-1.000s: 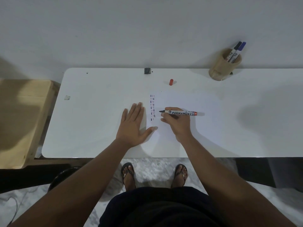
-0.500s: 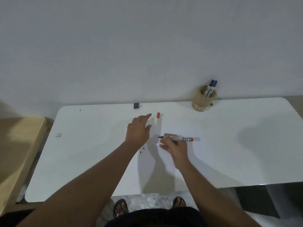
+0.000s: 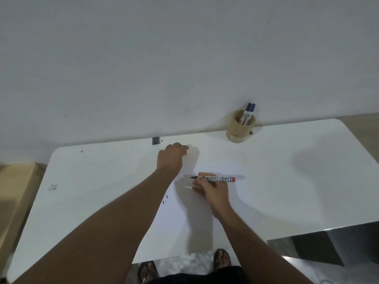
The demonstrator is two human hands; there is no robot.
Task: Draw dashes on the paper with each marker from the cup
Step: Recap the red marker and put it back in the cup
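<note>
Left hand (image 3: 171, 157) closes its grip on the red cap (image 3: 185, 153); right hand (image 3: 211, 188) grips the uncapped marker (image 3: 213, 178). Recapping needs straight alignment.

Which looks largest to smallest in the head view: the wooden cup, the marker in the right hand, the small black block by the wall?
1. Marker, longest.
2. Cup, though it stands farther away, so its rank is unsure.
3. Black block, clearly smallest.

Right hand (image 3: 213, 190) grips uncapped white red-ended "PERMANENT" marker (image 3: 213, 178), tip pointing left past the fingers. Left hand (image 3: 171, 157) curled on small red cap (image 3: 185, 153) at its fingertips. Round wooden cup (image 3: 240, 129), two markers inside, far right of both hands on white table (image 3: 307, 181).
</note>
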